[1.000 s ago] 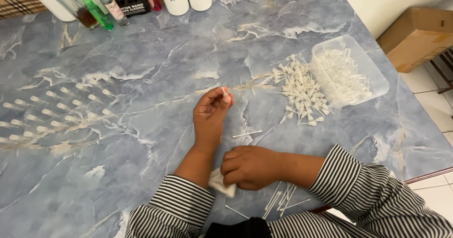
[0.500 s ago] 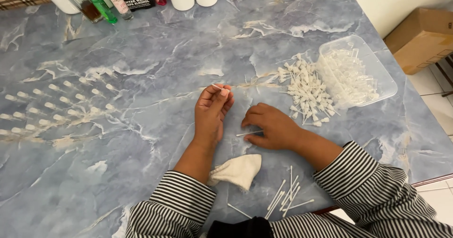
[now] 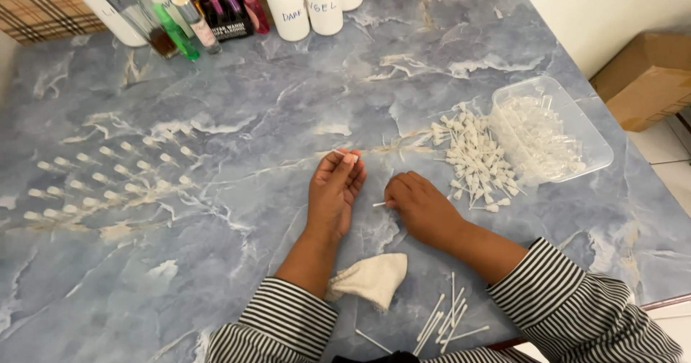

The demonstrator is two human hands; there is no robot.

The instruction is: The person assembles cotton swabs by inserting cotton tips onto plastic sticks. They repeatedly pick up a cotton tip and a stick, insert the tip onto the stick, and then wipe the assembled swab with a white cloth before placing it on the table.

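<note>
My left hand (image 3: 335, 190) rests on the blue marbled table (image 3: 288, 111), fingers together, pinching a small white plastic piece at its fingertips. My right hand (image 3: 421, 208) lies just to the right and grips a thin white stick by its end. A pile of small white capped pieces (image 3: 471, 158) sits right of both hands. Beside the pile stands a clear plastic tray (image 3: 551, 129) holding more clear pieces. A folded white cloth (image 3: 371, 280) lies near my left wrist. Several loose white sticks (image 3: 446, 316) lie at the front edge.
Rows of small white pieces (image 3: 108, 179) are laid out on the left of the table. White bottles (image 3: 309, 3) and small coloured bottles (image 3: 194, 21) stand along the far edge. A cardboard box (image 3: 648, 75) sits on the floor at right.
My right hand left the white cloth near my body and moved forward to the thin stick beside my left hand. The cloth now lies uncovered. My left hand stayed put.
</note>
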